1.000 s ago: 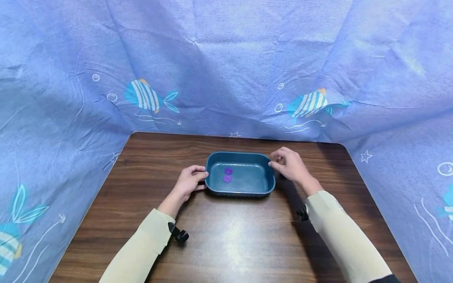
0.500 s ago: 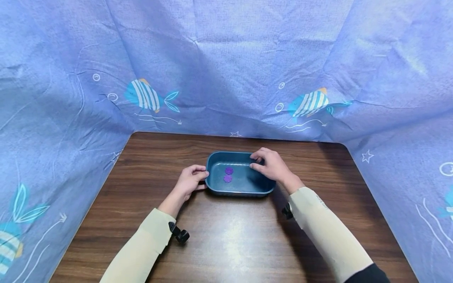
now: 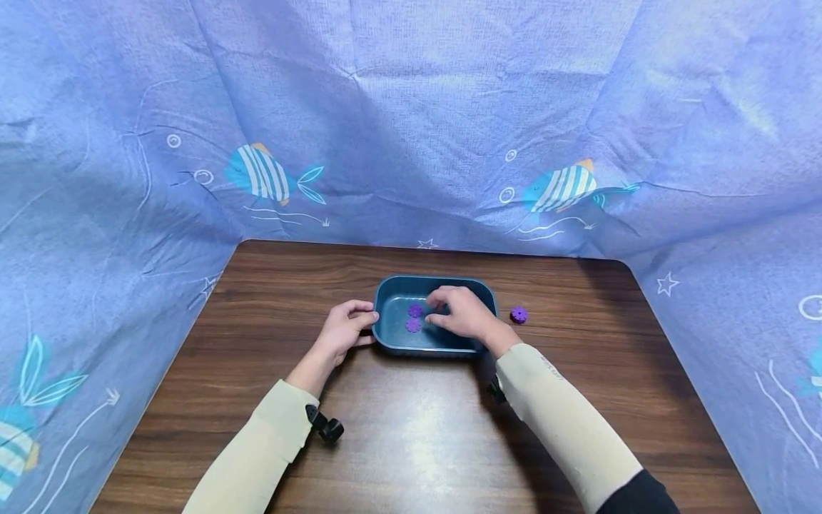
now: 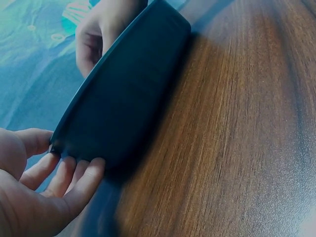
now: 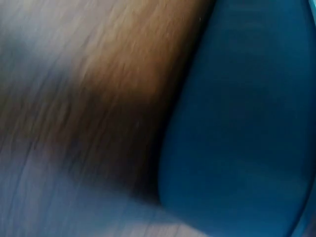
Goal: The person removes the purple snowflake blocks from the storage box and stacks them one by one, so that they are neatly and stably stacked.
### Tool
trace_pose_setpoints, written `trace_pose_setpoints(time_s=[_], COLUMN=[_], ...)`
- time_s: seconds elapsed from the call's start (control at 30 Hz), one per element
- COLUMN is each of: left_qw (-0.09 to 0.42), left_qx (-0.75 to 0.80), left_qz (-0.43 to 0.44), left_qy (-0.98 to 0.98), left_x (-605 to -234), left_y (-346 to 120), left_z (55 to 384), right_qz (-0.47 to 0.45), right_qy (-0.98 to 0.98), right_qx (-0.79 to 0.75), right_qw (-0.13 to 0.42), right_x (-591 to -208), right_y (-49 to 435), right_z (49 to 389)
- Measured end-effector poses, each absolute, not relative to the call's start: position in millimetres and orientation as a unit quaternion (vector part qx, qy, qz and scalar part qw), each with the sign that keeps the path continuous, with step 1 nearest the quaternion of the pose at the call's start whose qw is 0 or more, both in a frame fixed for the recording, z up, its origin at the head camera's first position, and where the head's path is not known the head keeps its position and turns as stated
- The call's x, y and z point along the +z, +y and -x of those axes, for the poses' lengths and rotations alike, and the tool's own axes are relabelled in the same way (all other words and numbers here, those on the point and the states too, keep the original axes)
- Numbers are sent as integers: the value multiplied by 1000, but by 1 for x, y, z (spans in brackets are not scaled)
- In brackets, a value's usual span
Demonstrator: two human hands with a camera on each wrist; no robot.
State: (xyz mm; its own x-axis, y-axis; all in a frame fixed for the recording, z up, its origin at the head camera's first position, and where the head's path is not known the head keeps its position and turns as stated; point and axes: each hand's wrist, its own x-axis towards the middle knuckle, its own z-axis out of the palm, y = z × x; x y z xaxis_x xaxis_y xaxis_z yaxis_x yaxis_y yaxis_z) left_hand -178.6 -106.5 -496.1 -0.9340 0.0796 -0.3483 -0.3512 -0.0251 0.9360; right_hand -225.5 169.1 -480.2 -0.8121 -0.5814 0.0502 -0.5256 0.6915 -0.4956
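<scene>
A dark teal plastic tray (image 3: 433, 353) rests on the table, its end wall large in the left wrist view. My left hand (image 3: 344, 328) grips its left end, thumb at the rim and fingers against the outer wall (image 4: 118, 94). Inside lie two purple notched discs, one farther back (image 3: 414, 310) and one nearer (image 3: 413, 325). Over the tray hovers my right hand (image 3: 459, 312), thumb and fingers apart and bent, just right of the discs, holding nothing visible. On the table right of the tray sits another purple notched piece (image 3: 519, 314), thicker, perhaps stacked discs.
The brown wood-grain table (image 3: 321, 457) reaches back to a blue fish-print cloth (image 3: 411, 143) that hangs behind it and at both sides. In the right wrist view the tray wall fills the right half, blurred.
My right hand has moved left from the tray's right end to over its inside, near the discs. The purple piece right of the tray has come into sight. My left hand stays put.
</scene>
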Motion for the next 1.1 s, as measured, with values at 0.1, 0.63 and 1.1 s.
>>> trace_pose_setpoints(time_s=[0.1,0.63,1.1], left_qw=[151,149,152], left_qx=[709,707,704], left_qz=[101,101,103], left_qy=[681,684,686], left_x=[-496,-494,-490], left_y=[-106,-105,-105], left_z=[179,178,178], right_qz=[305,319,322], right_qy=[915,920,931], right_qx=[-255,-210,-157], right_qw=[68,87,76], right_x=[-482,-493,-490], right_y=[162,145,132], right_z=[225,224,223])
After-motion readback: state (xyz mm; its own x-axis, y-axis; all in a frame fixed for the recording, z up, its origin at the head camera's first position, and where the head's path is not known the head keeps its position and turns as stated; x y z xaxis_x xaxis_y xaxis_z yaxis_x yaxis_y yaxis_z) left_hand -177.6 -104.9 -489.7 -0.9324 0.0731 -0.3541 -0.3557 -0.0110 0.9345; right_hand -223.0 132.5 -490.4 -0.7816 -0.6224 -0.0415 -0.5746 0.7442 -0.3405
